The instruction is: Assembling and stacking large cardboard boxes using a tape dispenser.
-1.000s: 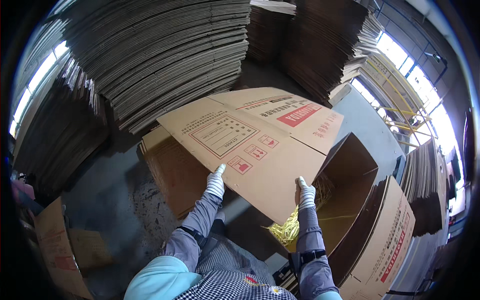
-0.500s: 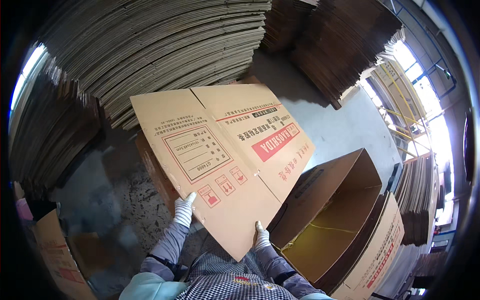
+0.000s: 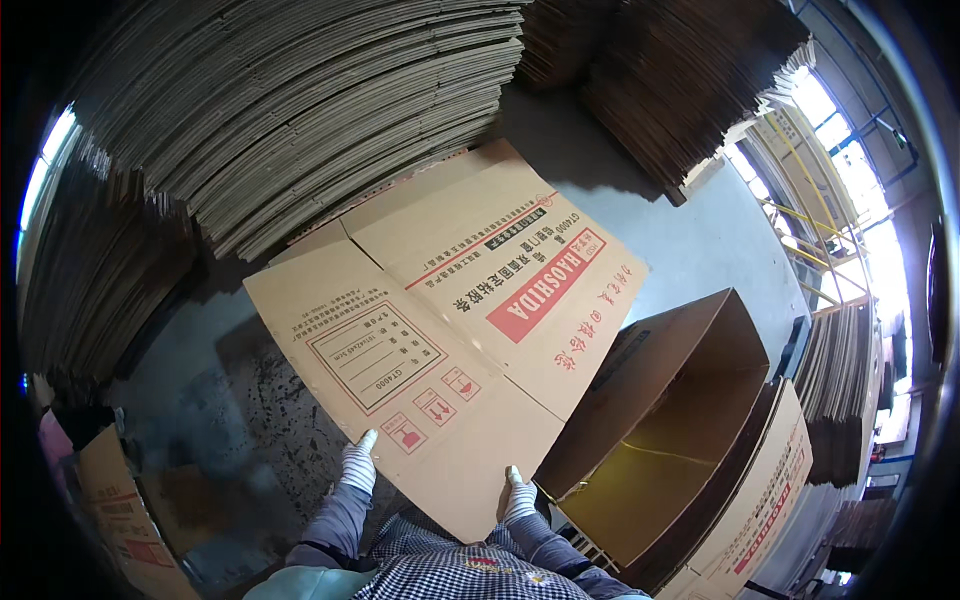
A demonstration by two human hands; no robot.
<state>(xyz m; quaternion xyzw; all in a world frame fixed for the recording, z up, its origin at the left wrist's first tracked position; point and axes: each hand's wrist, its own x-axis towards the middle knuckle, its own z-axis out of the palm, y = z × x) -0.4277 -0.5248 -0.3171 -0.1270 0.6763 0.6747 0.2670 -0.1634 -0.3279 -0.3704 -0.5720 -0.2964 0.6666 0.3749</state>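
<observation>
Fingers of the left hand [image 3: 359,466]: thumb on top of a flat cardboard blank [image 3: 455,335] at its lower-left edge, the rest out of sight underneath; reads as a pinch. Right hand [image 3: 519,498]: same hold at the lower-right edge, thumb up, other fingers hidden. Both in pale striped gloves.

Blank fills centre of frame, slanting toward upper right, red and black print face up. Creases and slots visible. Cannot tell whether its far edge rests on anything.

State of work, as judged: blank gripped in both hands; release not yet done. Panels lie flat, none stood up. Right of centre, an open carton [image 3: 650,505] has its walls up, yellow strand [image 3: 668,453] across it. Printed cardboard [image 3: 765,505] leans at lower right; another piece [image 3: 125,510] lower left. Tall cardboard stack [image 3: 310,110], upper left; darker stack [image 3: 690,90], upper right.
</observation>
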